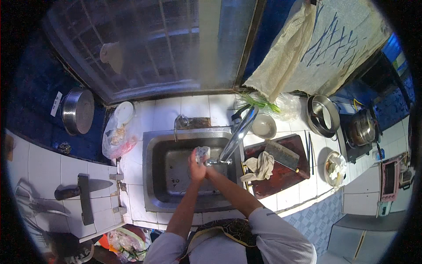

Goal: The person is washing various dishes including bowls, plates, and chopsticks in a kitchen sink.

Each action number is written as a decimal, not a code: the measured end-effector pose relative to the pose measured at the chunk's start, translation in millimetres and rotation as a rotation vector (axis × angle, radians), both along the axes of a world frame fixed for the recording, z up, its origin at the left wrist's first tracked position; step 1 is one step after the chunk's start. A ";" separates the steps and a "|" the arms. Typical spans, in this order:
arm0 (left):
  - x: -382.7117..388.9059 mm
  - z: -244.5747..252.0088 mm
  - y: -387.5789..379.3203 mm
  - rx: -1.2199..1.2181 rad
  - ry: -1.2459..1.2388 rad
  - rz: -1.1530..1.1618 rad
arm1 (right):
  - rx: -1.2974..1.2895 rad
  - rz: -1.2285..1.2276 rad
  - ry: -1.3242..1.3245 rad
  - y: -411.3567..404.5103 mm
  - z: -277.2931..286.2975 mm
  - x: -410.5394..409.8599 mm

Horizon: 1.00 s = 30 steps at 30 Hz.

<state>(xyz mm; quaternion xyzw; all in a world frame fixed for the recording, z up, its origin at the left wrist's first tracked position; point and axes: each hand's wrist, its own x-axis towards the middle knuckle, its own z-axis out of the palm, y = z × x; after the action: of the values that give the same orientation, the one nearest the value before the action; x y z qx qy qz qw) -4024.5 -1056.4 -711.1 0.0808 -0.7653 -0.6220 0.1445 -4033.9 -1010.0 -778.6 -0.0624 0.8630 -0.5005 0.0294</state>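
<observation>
Over the stainless steel sink [155,184], my left hand [197,169] holds a small white bowl with a dark pattern [202,154]. My right hand [211,172] is close against the left one, just below the spout of the chrome faucet [240,133]; its fingers are mostly hidden, so its grip does not show. To the right, a crumpled cloth [258,166] and a cleaver [282,155] lie on a dark red cutting board [270,186].
Behind the board are a bowl [263,126] and green onions [263,104]. Chopsticks [309,151], metal pans [323,115] and a dish [334,169] stand further right, beside the stove [351,148]. A plastic bag [120,145] lies left; a knife [99,185] hangs on the left wall.
</observation>
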 end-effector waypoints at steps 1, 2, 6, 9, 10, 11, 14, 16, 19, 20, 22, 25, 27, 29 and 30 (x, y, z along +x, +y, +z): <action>10.4 7.8 -2.7 -0.181 0.014 0.056 | 0.016 0.001 0.030 -5.2 0.8 -1.5; 16.9 13.5 -6.2 -0.362 0.027 0.111 | 0.038 0.002 0.062 -8.2 1.5 -2.2; 15.7 -5.3 -85.5 -0.179 -0.136 -0.069 | 0.175 -0.021 0.296 -15.1 13.0 -3.3; 14.5 21.4 -86.9 0.430 -0.525 -0.483 | 0.162 0.390 0.205 26.7 2.6 -52.0; 11.9 24.5 -83.0 0.429 -0.524 -0.528 | 0.144 0.601 0.155 41.4 4.1 -63.6; 22.8 24.0 -103.8 0.552 -0.662 -0.524 | 0.403 0.673 0.294 14.6 29.2 -56.3; 4.8 5.1 -72.2 0.814 -0.790 -0.797 | 1.778 0.159 1.368 64.9 23.7 -53.7; 13.3 5.1 -89.1 0.749 -0.837 -0.503 | 0.455 0.052 0.763 36.5 61.1 -4.6; 16.1 -31.1 -155.1 0.852 -0.728 -0.538 | 0.322 0.358 0.443 13.3 144.7 45.2; 6.0 -39.3 -144.7 0.924 -0.690 -0.647 | 0.302 0.378 0.700 19.5 136.0 55.7; 1.8 -21.9 -76.6 0.817 -0.842 -0.577 | 0.339 0.273 0.472 55.1 94.1 61.6; 26.6 55.4 -21.5 0.652 -0.950 -0.438 | -0.016 0.176 0.122 84.4 80.1 56.1; 32.1 64.4 -26.4 0.659 -0.959 -0.388 | -0.357 0.156 -0.010 90.0 88.4 53.3; 39.8 15.8 -71.3 0.392 -0.758 -0.429 | -1.028 0.052 -0.528 90.5 106.4 48.0; 37.4 -0.1 -73.6 0.131 -0.591 -0.482 | -1.347 -0.025 -0.807 100.7 109.6 45.3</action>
<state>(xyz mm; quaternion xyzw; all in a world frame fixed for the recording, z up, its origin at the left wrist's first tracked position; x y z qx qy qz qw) -3987.1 -1130.0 -711.2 0.0835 -0.7295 -0.6358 -0.2380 -3988.6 -909.3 -669.0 0.1294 0.2967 -0.9004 0.2908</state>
